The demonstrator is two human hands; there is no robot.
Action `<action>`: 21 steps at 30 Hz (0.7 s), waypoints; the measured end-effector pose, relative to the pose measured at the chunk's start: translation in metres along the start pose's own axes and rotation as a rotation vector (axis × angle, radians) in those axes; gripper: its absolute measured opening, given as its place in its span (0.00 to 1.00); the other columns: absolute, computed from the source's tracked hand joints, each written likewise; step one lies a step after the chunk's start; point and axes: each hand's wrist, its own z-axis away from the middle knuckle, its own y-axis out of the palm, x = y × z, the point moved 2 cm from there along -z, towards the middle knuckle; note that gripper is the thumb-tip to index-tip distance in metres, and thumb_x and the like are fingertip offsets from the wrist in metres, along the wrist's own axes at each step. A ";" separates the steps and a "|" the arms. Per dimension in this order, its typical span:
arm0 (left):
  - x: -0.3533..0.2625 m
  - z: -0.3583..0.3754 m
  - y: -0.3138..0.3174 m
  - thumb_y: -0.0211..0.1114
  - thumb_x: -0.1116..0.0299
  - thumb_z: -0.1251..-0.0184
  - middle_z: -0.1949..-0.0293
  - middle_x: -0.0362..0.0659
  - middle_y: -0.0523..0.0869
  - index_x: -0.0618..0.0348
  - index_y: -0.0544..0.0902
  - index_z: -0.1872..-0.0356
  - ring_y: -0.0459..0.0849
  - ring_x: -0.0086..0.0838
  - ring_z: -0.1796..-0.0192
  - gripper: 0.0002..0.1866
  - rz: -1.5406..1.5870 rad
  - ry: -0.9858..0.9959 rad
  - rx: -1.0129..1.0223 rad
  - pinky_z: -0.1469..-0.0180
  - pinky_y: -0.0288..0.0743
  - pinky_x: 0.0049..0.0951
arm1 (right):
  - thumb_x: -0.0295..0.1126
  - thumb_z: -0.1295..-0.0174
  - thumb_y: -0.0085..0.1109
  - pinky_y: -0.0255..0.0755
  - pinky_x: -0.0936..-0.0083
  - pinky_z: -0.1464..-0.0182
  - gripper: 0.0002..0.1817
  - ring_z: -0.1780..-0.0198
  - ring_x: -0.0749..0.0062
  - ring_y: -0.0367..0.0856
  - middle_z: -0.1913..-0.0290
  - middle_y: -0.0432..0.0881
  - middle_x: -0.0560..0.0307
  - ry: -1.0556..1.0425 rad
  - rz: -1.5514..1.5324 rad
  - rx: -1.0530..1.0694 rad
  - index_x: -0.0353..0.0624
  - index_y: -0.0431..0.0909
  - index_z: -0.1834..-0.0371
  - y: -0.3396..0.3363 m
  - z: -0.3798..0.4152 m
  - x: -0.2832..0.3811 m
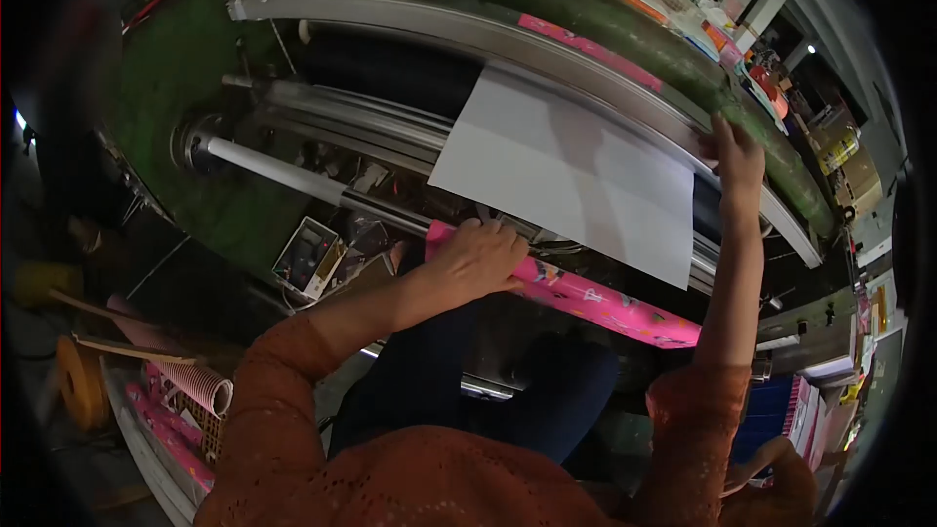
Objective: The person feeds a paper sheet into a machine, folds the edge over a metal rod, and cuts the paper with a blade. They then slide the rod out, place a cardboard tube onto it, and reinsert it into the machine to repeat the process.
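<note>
A pink printed roll (605, 304) sits on a metal shaft (283, 171) across the machine in front of me. My left hand (480, 259) is closed over the roll's left part, fingers curled round its top. A white sheet (571, 171) runs over the rollers behind it, its front edge hanging loose. My right hand (740, 161) is raised at the sheet's far right, beside the long metal beam (468, 34). Its fingers are bent together; whatever they may hold is too small or hidden to make out.
A strip of pink film (590, 51) lies along the beam, with a green machine frame (673, 63) beyond. An open control box (310, 259) stands left of my arm. Cardboard tubes (185, 376) lie lower left. Another hand (766, 459) shows at lower right, near blue-and-pink stacked material (781, 420).
</note>
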 end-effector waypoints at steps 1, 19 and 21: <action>0.000 0.001 -0.001 0.70 0.48 0.47 0.68 0.41 0.77 0.55 0.75 0.68 0.78 0.32 0.61 0.22 -0.034 0.042 -0.057 0.62 0.70 0.33 | 0.38 0.36 0.60 0.71 0.79 0.69 0.15 0.75 0.76 0.79 0.76 0.83 0.55 -0.070 -0.054 0.112 0.33 0.82 0.67 0.009 0.030 0.000; 0.005 0.019 -0.002 0.72 0.44 0.52 0.68 0.38 0.75 0.55 0.75 0.65 0.75 0.29 0.61 0.26 -0.056 0.042 -0.216 0.59 0.66 0.30 | 0.42 0.38 0.60 0.68 0.60 0.52 0.19 0.55 0.50 0.79 0.60 0.83 0.47 -0.384 0.399 0.559 0.37 0.78 0.53 0.062 0.210 0.000; 0.006 0.021 -0.002 0.72 0.45 0.51 0.68 0.38 0.75 0.55 0.75 0.64 0.74 0.28 0.61 0.26 -0.070 0.039 -0.206 0.59 0.66 0.30 | 0.44 0.39 0.61 0.68 0.60 0.53 0.21 0.55 0.52 0.79 0.60 0.83 0.48 -0.440 0.408 0.559 0.36 0.77 0.52 0.064 0.210 -0.001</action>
